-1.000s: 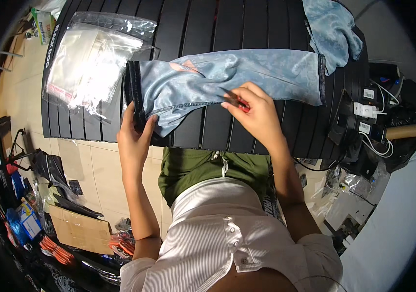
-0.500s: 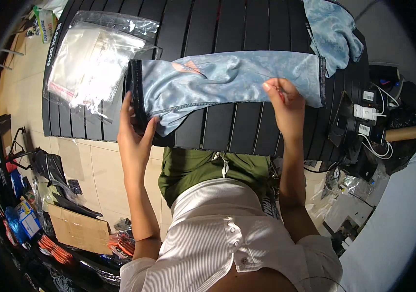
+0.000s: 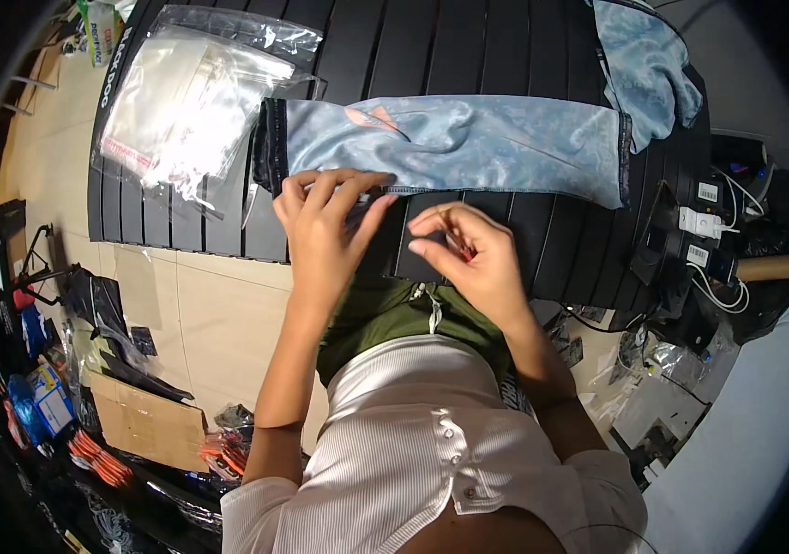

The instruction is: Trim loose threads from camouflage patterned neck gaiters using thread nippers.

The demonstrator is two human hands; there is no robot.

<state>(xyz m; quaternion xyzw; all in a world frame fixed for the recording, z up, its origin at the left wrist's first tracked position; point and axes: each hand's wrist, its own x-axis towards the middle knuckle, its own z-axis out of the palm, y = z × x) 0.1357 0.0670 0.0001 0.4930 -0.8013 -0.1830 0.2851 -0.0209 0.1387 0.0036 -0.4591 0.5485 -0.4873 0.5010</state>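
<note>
A long light blue garment piece (image 3: 468, 138) with dark cuffs lies flat across the black slatted table (image 3: 505, 46). My left hand (image 3: 325, 231) rests with spread fingers on its near hem, toward the left cuff. My right hand (image 3: 463, 254) hovers just off the cloth over the table's front edge. Its fingers are curled in, with the thumb meeting the fingertips, and nothing shows between them.
Clear plastic bags (image 3: 191, 102) lie in a pile at the table's left end. A second blue garment (image 3: 648, 65) is bunched at the far right. White chargers and cables (image 3: 699, 226) sit on the right; a cardboard box (image 3: 145, 425) stands on the tiled floor.
The garment now lies straighter and flatter. My left hand has moved from its left cuff to the near hem. My right hand has come back from the right cuff and curled shut.
</note>
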